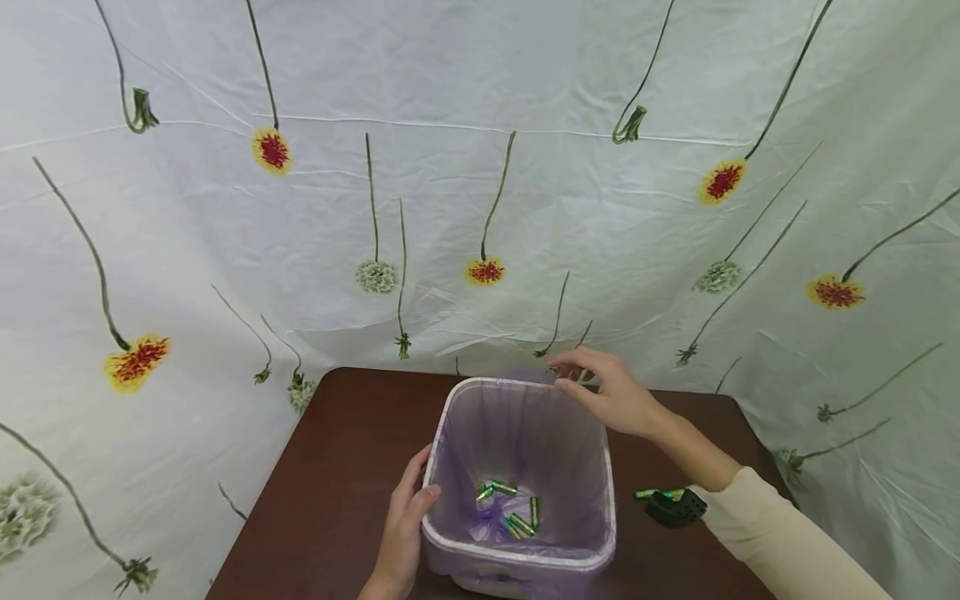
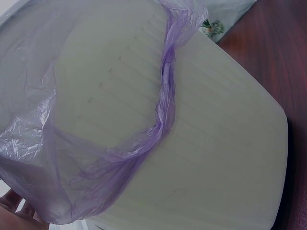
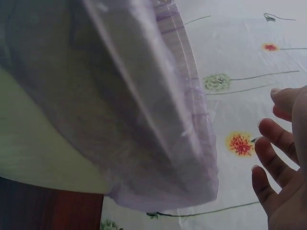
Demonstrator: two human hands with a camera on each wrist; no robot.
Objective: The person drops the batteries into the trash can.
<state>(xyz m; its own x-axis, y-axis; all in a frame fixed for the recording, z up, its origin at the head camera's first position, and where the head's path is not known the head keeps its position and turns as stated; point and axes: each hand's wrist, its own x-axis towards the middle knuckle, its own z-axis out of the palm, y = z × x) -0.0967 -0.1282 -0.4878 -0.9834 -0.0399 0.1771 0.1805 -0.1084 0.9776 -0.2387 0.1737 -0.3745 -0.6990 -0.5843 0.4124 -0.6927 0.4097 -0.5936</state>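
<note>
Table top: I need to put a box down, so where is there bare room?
The table is bare left of the lined bin, beyond the left hand. The right strip is crowded by the right hand, its sleeve and a black clip.

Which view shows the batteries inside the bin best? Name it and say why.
The head view: it looks down into the lined bin, where the green batteries lie on the bottom. Both wrist views show only the bin's outer wall and the purple liner, no batteries.
</note>
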